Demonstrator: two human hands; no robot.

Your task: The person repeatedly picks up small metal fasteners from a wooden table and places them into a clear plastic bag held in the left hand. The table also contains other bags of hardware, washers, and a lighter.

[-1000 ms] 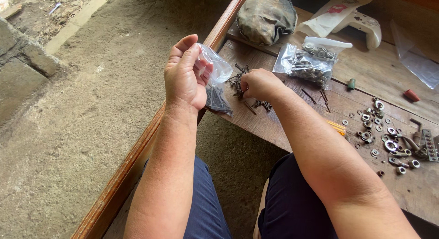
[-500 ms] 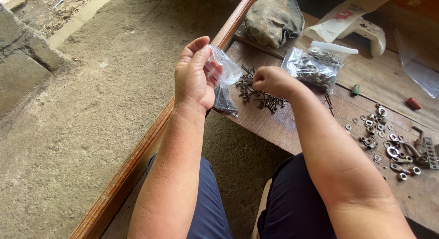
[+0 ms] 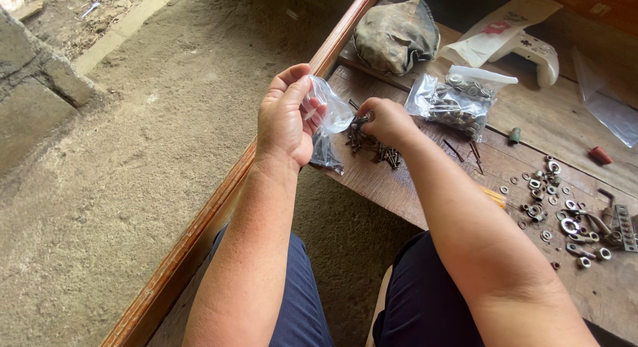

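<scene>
Now we hold the small clear bag (image 3: 327, 124) up over the counter (image 3: 399, 187) edge, our left hand (image 3: 287, 118) with its grip clenched on the bag's top. Our right hand (image 3: 384, 121) pinches dark screws (image 3: 372, 146) from the pile just beside it. Farther right lie a fuller bag of hardware (image 3: 455, 101) and scattered washers (image 3: 555, 204).

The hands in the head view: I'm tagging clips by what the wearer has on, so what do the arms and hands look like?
Both the left hand and the right hand are bare, with no gloves. No rings, watch or wristband show. Both forearms are bare as far as the frame shows, with no sleeve in view. Dark blue trousers cover the legs below.
</scene>
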